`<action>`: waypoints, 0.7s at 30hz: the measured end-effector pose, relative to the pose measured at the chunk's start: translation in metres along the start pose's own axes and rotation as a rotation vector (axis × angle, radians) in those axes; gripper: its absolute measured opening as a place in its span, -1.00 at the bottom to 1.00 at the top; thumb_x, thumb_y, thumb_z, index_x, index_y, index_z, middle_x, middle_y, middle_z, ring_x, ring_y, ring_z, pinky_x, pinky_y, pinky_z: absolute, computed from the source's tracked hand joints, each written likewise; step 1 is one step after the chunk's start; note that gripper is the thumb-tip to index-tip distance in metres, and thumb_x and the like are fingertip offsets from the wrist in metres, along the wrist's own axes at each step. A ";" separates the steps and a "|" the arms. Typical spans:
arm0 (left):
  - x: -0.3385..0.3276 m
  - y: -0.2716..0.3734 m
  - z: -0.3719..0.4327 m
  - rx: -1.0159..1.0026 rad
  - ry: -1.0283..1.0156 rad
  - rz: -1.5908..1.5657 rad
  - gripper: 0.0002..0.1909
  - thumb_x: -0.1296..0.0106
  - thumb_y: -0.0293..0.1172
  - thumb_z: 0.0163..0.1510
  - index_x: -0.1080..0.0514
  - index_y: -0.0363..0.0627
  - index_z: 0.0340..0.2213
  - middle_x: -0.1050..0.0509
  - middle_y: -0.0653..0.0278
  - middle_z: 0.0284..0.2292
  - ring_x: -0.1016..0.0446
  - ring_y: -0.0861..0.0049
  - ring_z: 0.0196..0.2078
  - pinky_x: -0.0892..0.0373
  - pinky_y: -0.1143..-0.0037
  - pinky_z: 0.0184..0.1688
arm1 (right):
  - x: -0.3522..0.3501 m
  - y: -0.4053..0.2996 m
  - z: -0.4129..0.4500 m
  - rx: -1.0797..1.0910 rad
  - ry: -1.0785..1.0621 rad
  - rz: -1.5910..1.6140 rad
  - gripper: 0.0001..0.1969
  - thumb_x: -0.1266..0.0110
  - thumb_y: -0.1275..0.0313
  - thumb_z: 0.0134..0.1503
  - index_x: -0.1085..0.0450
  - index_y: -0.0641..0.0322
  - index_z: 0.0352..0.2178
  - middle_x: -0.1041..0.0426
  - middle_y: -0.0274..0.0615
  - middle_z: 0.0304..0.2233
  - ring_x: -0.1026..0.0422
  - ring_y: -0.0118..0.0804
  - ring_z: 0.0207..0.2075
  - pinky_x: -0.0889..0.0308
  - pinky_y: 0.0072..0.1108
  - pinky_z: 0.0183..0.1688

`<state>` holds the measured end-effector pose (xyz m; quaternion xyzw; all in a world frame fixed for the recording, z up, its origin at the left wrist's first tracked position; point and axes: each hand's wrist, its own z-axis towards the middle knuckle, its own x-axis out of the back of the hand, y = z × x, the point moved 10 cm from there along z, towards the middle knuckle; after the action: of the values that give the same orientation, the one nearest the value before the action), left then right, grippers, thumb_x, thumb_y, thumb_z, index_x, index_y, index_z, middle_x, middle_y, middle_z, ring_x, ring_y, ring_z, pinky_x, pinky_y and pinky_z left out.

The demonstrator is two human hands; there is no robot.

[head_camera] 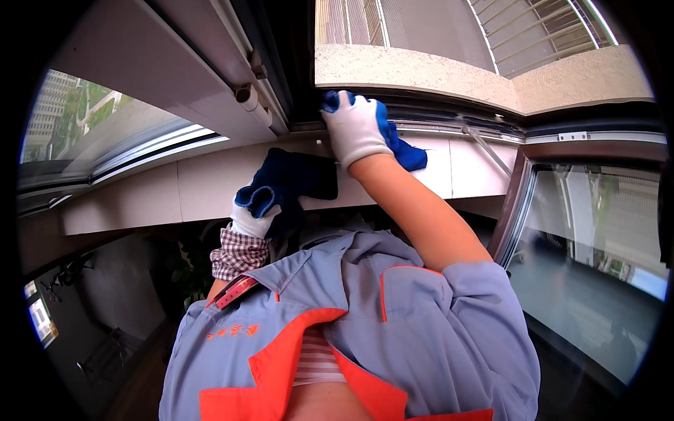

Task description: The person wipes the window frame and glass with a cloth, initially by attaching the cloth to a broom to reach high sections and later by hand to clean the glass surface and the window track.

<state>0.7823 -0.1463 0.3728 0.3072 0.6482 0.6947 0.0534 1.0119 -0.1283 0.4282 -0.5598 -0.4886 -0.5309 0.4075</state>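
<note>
My left hand (251,214), in a white glove with blue-coated fingers and a checked cuff, grips a dark blue cloth (303,176). Part of this cloth lies over the pale windowsill (210,184). Farther forward, my right hand (354,129) wears a similar glove and reaches to the dark lower frame (437,113) of the open window. A bright blue cloth (409,155) is bunched under its palm and trails onto the sill. The glove hides where cloth and frame meet.
An open window sash (518,200) stands inward on the right, joined by a metal stay arm (487,150). On the left are a window post with a handle (253,105) and another glass pane (100,126). Outside runs a stone-like ledge (410,66) with railings (542,31) beyond.
</note>
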 end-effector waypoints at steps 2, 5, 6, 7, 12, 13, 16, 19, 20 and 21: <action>0.002 0.002 0.002 0.040 0.003 0.072 -0.52 -0.29 -0.41 -0.26 -0.43 -0.25 -0.23 -0.52 0.11 -0.34 -0.52 0.27 -0.28 -0.41 0.46 -0.19 | 0.008 0.053 -0.026 -0.092 0.039 -0.077 -0.72 0.00 0.39 0.00 -0.46 -0.20 -0.21 -0.34 -0.19 -0.23 -0.38 -0.16 -0.20 -0.24 -0.40 -0.18; 0.000 -0.008 0.000 0.037 -0.032 0.041 -0.51 -0.29 -0.43 -0.27 -0.44 -0.25 -0.21 -0.54 0.10 -0.36 -0.53 0.29 -0.30 -0.42 0.46 -0.21 | 0.002 0.161 -0.067 -0.305 0.026 -0.210 -0.71 0.07 0.39 0.04 -0.46 -0.21 -0.19 -0.36 -0.14 -0.22 -0.42 -0.11 -0.24 -0.31 -0.33 -0.20; -0.003 -0.008 0.001 0.045 -0.061 0.018 -0.51 -0.29 -0.44 -0.27 -0.44 -0.26 -0.21 -0.54 0.09 -0.36 -0.54 0.30 -0.30 -0.43 0.47 -0.21 | 0.000 0.192 -0.081 -0.392 0.022 -0.229 -0.73 0.09 0.35 0.08 -0.45 -0.20 -0.20 -0.36 -0.15 -0.21 -0.42 -0.11 -0.22 -0.29 -0.32 -0.17; -0.003 -0.004 0.002 0.047 -0.056 0.016 -0.51 -0.29 -0.44 -0.27 -0.44 -0.26 -0.21 -0.54 0.09 -0.36 -0.54 0.30 -0.30 -0.43 0.47 -0.21 | 0.000 0.213 -0.090 -0.451 0.011 -0.212 -0.73 0.08 0.35 0.08 -0.45 -0.19 -0.19 -0.36 -0.14 -0.21 -0.42 -0.10 -0.21 -0.29 -0.31 -0.14; -0.002 0.013 0.001 0.007 -0.046 -0.033 -0.51 -0.26 -0.46 -0.25 -0.43 -0.28 -0.19 -0.54 0.07 -0.35 -0.55 0.32 -0.28 -0.43 0.49 -0.19 | -0.004 0.126 -0.055 -0.313 0.037 -0.221 -0.69 0.05 0.44 0.01 -0.44 -0.10 -0.18 -0.38 -0.17 -0.19 -0.42 -0.08 -0.22 -0.31 -0.33 -0.14; -0.003 0.010 0.000 0.012 -0.075 -0.056 -0.51 -0.26 -0.46 -0.24 -0.43 -0.28 -0.18 -0.55 0.07 -0.34 -0.55 0.31 -0.27 -0.43 0.48 -0.19 | -0.002 0.091 -0.043 -0.215 0.115 -0.145 -0.69 0.01 0.44 -0.02 -0.43 -0.07 -0.18 -0.38 -0.16 -0.20 -0.41 -0.09 -0.22 -0.30 -0.35 -0.13; 0.001 0.008 -0.004 0.003 -0.061 0.056 -0.50 -0.26 -0.45 -0.23 -0.43 -0.28 -0.18 -0.55 0.07 -0.33 -0.55 0.29 -0.27 -0.44 0.47 -0.18 | 0.019 0.000 -0.025 0.046 0.210 0.188 -0.60 -0.12 0.41 -0.08 -0.40 0.00 -0.12 -0.38 -0.10 -0.20 -0.40 -0.07 -0.20 -0.28 -0.36 -0.10; 0.003 0.015 -0.004 -0.012 -0.053 0.048 -0.50 -0.27 -0.43 -0.23 -0.43 -0.26 -0.17 -0.55 0.08 -0.33 -0.55 0.27 -0.27 -0.44 0.47 -0.18 | 0.018 -0.028 -0.006 -0.088 0.054 0.491 -0.51 -0.12 0.37 -0.03 -0.30 0.23 -0.02 -0.35 0.02 -0.06 -0.35 -0.03 -0.04 -0.24 -0.38 0.02; 0.003 0.019 -0.003 -0.032 -0.051 0.051 -0.50 -0.27 -0.43 -0.23 -0.43 -0.26 -0.17 -0.55 0.07 -0.33 -0.55 0.27 -0.27 -0.44 0.47 -0.18 | 0.014 -0.033 -0.006 -0.088 0.054 0.493 -0.51 -0.12 0.37 -0.03 -0.30 0.23 -0.02 -0.35 0.02 -0.06 -0.35 -0.03 -0.04 -0.24 -0.38 0.02; 0.003 0.018 -0.004 -0.032 -0.053 0.050 -0.50 -0.27 -0.43 -0.23 -0.43 -0.26 -0.17 -0.55 0.07 -0.33 -0.55 0.27 -0.27 -0.44 0.47 -0.18 | 0.011 -0.041 -0.007 -0.024 0.109 0.314 -0.51 -0.12 0.37 -0.03 -0.30 0.26 -0.02 -0.35 0.03 -0.05 -0.34 -0.02 -0.02 -0.23 -0.39 0.02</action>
<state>0.7843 -0.1510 0.3908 0.3407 0.6276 0.6976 0.0580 0.9695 -0.1257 0.4376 -0.6044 -0.3660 -0.4960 0.5047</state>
